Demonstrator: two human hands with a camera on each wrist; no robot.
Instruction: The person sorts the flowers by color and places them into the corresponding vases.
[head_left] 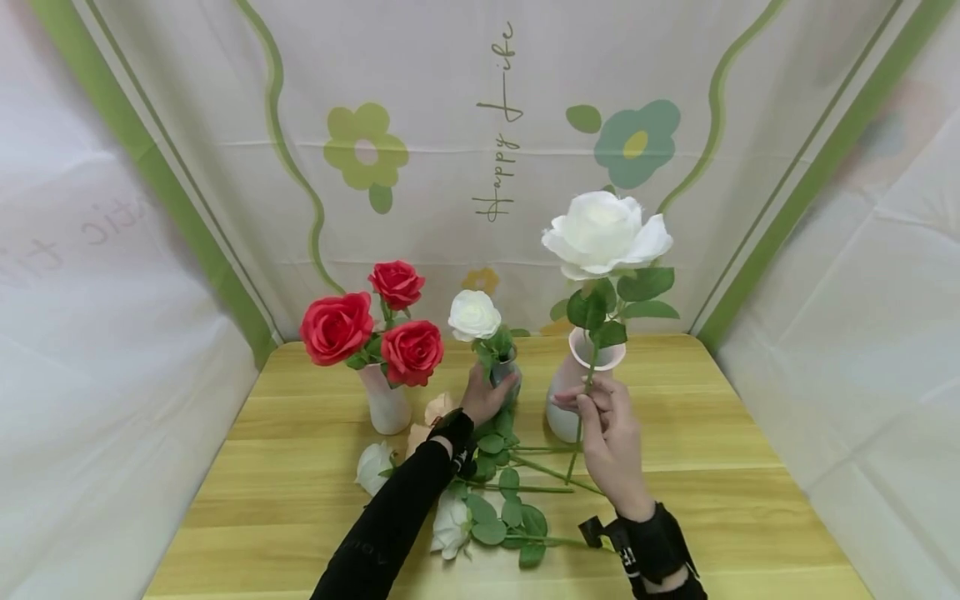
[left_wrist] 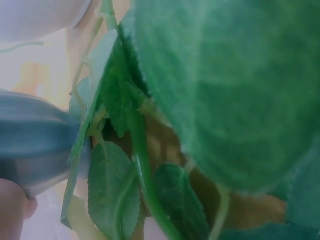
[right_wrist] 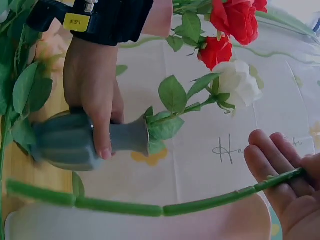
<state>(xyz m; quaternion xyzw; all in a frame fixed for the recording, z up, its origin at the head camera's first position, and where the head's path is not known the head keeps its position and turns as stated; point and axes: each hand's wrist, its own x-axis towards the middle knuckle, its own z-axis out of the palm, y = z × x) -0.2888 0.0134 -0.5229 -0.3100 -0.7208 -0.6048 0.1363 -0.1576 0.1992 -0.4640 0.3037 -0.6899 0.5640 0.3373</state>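
My left hand [head_left: 486,395] grips a small blue-grey vase [right_wrist: 65,142], thumb on its near side in the right wrist view. One white rose [head_left: 474,315] stands in that vase. Between the thumb and fingers of my right hand [head_left: 617,437] is the green stem of a large white rose [head_left: 603,235], held upright. Its bloom is above the pink-and-white vase [head_left: 564,412], and the stem passes in front of that vase's mouth in the head view. Large leaves [left_wrist: 225,90] fill much of the left wrist view, partly hiding the blue-grey vase.
Three red roses [head_left: 412,352] stand in a slim pale vase [head_left: 387,404] at the left. On the wooden table [head_left: 285,467] lie more white roses [head_left: 450,523], peach roses [head_left: 438,408] and leafy stems [head_left: 543,490] pointing right. A printed cloth [head_left: 435,67] hangs behind.
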